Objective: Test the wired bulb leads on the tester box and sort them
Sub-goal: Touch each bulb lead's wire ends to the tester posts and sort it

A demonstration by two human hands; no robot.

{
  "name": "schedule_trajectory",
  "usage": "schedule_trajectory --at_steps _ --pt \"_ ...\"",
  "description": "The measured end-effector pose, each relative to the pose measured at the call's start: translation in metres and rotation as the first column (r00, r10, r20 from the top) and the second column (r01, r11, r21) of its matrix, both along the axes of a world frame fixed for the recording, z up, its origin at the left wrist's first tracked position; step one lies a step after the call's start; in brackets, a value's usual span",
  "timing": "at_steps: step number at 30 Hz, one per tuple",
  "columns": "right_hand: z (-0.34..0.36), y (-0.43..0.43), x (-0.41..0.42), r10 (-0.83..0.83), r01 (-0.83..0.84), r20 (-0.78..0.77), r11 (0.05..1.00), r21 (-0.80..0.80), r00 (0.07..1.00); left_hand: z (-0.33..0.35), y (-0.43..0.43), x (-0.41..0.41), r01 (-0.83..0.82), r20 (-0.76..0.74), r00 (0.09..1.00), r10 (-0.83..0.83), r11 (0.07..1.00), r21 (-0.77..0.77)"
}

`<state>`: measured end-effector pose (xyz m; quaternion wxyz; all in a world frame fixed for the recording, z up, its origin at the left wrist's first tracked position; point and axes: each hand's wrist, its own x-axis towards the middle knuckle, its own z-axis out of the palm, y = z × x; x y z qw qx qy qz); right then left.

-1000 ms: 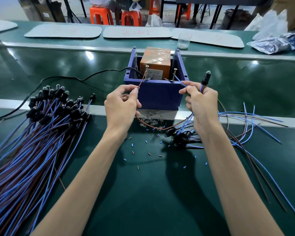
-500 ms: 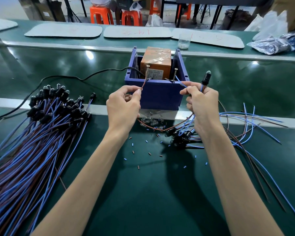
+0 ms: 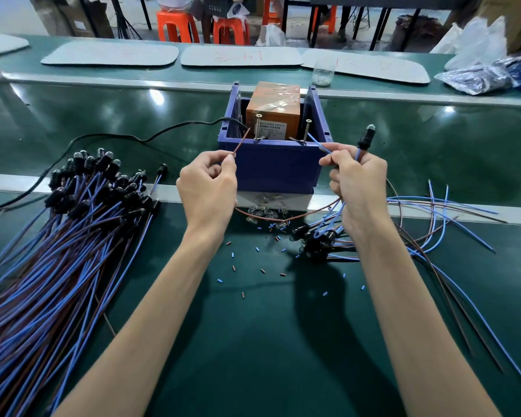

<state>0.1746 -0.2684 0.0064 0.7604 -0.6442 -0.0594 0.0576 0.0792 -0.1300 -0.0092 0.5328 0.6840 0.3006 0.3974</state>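
The blue tester box (image 3: 275,168) stands at the belt's edge with an orange block (image 3: 273,108) inside and two upright screws (image 3: 306,131) at its front rim. My left hand (image 3: 208,188) pinches a brown lead (image 3: 240,143) whose tip points up toward the left screw, short of it. My right hand (image 3: 357,182) pinches the blue lead (image 3: 316,142) near the right screw and holds the black bulb holder (image 3: 365,139) upright, its bulb unlit. The brown wire sags between both hands below the box.
A big pile of wired bulbs (image 3: 73,230) with blue and brown leads fills the left. A smaller bunch (image 3: 316,242) lies under my right wrist, its wires (image 3: 439,212) fanning right. Loose glass bulbs (image 3: 262,212), insulation scraps (image 3: 262,270) and a black power cable (image 3: 118,136) lie around.
My left hand has raised the brown lead's tip up and left, away from the left screw. My right hand has barely moved and still holds the bulb holder upright.
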Motion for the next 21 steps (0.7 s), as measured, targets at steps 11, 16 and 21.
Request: schedule_trajectory --at_steps 11,16,21 --pt "-0.0021 0.006 -0.0007 0.002 0.0 0.022 0.996 -0.084 1.0 -0.0001 0.0072 0.0046 0.039 -0.068 0.997 -0.038 0.999 0.014" --pt "-0.0009 0.005 -0.0014 0.008 -0.006 0.023 0.998 -0.07 1.0 0.0002 0.0085 0.0035 0.057 -0.062 0.997 -0.054 0.998 0.039" --pt "0.0001 0.004 -0.0015 0.003 -0.001 0.022 0.998 -0.071 1.0 0.0007 0.0072 0.003 0.079 -0.049 0.996 -0.077 0.996 0.034"
